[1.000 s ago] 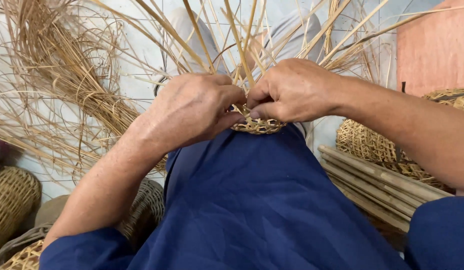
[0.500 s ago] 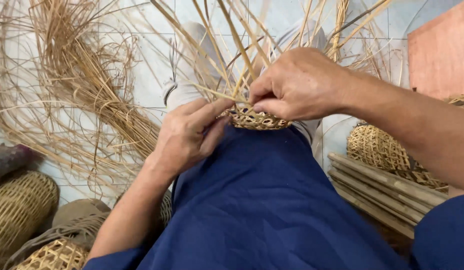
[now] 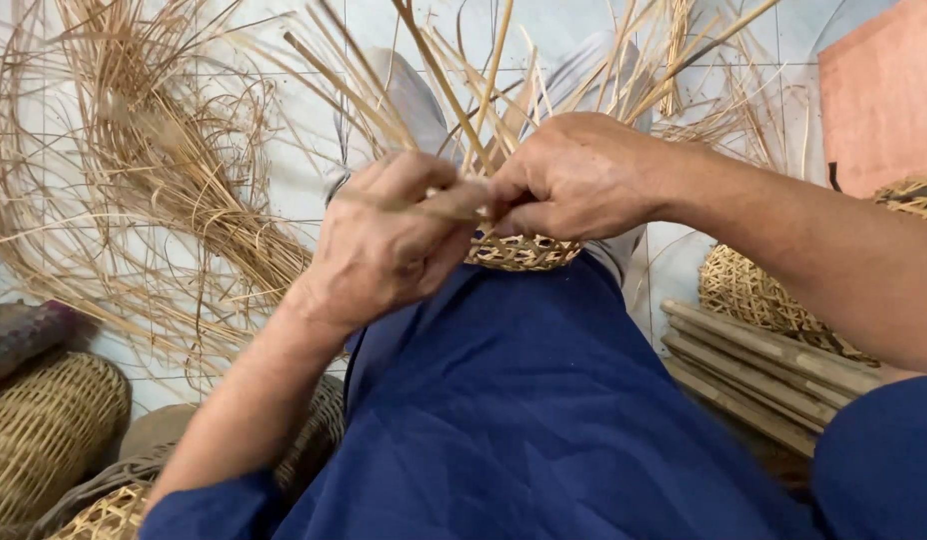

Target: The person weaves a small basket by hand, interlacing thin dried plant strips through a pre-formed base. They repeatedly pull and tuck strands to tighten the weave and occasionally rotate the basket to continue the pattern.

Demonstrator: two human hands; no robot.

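Resting on the blue-clad knee at frame centre, a small woven base (image 3: 524,252) fans loose strips (image 3: 454,90) up toward the top edge. Left hand (image 3: 389,240) is closed, pinching one strip (image 3: 424,205) between thumb and fingers; right hand (image 3: 574,175) is closed over the base's rim, pinning the weave. The strips look light, springy and thin, likely to kink or split if bent sharply, so a hold close to the weave seems safest. More strips (image 3: 154,180) pile at upper left; finished baskets (image 3: 44,430) sit lower left.
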